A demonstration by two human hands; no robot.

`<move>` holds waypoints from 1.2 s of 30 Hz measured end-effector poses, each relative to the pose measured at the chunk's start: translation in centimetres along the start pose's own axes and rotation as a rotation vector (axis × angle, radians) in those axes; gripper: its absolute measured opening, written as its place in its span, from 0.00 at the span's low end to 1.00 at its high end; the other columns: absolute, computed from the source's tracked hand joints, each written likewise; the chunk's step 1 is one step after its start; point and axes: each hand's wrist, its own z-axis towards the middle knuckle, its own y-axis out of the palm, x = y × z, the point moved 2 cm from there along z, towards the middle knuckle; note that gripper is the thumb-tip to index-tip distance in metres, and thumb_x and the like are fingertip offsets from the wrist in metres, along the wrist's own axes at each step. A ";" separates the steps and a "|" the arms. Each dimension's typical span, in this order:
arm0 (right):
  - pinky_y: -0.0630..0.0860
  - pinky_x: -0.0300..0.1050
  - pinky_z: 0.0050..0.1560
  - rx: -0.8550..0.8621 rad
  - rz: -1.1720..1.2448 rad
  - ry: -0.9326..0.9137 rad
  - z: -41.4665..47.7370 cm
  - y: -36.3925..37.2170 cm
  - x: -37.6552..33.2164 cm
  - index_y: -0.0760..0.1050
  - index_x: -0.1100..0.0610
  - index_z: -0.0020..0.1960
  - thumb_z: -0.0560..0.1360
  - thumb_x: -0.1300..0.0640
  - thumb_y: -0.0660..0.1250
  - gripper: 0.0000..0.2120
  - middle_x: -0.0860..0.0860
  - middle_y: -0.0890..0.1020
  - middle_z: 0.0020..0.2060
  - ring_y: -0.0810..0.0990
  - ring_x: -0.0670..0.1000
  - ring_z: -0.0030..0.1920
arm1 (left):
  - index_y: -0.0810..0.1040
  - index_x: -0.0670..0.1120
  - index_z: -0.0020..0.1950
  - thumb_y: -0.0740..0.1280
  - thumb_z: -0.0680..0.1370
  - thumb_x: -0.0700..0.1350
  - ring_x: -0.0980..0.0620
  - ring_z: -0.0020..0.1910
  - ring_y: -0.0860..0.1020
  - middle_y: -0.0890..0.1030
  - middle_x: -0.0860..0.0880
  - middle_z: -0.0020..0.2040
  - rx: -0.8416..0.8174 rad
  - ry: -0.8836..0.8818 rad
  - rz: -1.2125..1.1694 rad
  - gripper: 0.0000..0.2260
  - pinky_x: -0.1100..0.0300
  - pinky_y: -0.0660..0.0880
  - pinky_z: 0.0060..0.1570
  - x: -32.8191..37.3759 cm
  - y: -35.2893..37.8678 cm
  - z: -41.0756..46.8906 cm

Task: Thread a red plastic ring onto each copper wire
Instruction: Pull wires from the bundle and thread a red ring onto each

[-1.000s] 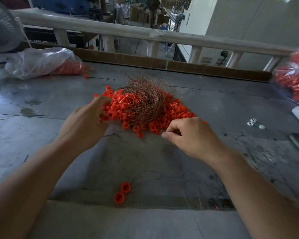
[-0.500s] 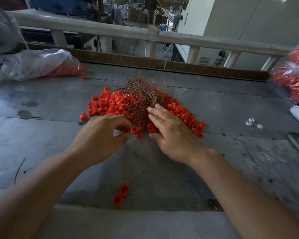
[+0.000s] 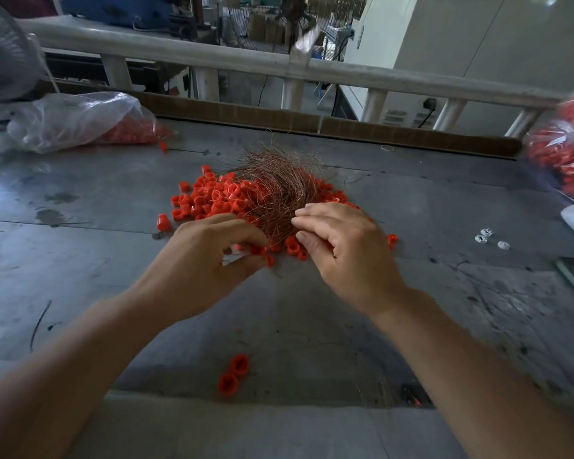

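A heap of red plastic rings [image 3: 213, 197] lies mid-table, with a tangled bundle of thin copper wires [image 3: 275, 190] on top of it. My left hand [image 3: 206, 263] is at the heap's near edge, its curled forefinger and thumb pinching a red ring [image 3: 258, 250]. My right hand [image 3: 345, 253] is just to the right of it. Its fingertips touch the near edge of the wire bundle, with thumb and forefinger slightly apart. I cannot make out a single wire held there.
Two loose red rings [image 3: 234, 372] lie near the front edge of the grey table [image 3: 113, 293]. Clear bags of red rings sit at back left [image 3: 80, 124] and far right [image 3: 563, 160]. Small white pieces [image 3: 487, 238] lie at right. A cardboard strip [image 3: 411, 134] lines the back edge.
My left hand moved right from the heap's left side to its near edge and closed on a ring. My right hand slid left and forward onto the wire bundle, and its fingers have bent.
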 end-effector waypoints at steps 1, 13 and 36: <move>0.72 0.48 0.56 0.005 0.005 -0.002 0.0 -0.1 -0.1 0.82 0.63 0.46 0.68 0.64 0.69 0.08 0.56 0.84 0.44 0.82 0.55 0.48 | 0.83 0.46 0.46 0.71 0.69 0.45 0.66 0.43 0.74 0.76 0.56 0.46 0.015 0.045 -0.021 0.08 0.75 0.69 0.44 0.3 0.0 0.0; 0.75 0.40 0.43 0.021 0.150 0.021 0.2 0.2 0.2 0.82 0.64 0.43 0.68 0.68 0.69 0.05 0.57 0.83 0.38 0.82 0.53 0.38 | 0.82 0.43 0.47 0.74 0.68 0.36 0.58 0.56 0.71 0.77 0.46 0.61 -0.152 0.082 0.074 0.10 0.71 0.65 0.57 0.0 3.1 1.1; 0.75 0.34 0.46 0.044 0.232 0.239 0.4 -0.7 0.7 0.80 0.59 0.51 0.72 0.64 0.67 0.09 0.49 0.82 0.41 0.78 0.42 0.41 | 0.80 0.44 0.51 0.70 0.72 0.38 0.54 0.58 0.74 0.75 0.50 0.64 -0.198 0.016 0.100 0.09 0.84 0.53 0.52 0.3 3.6 1.3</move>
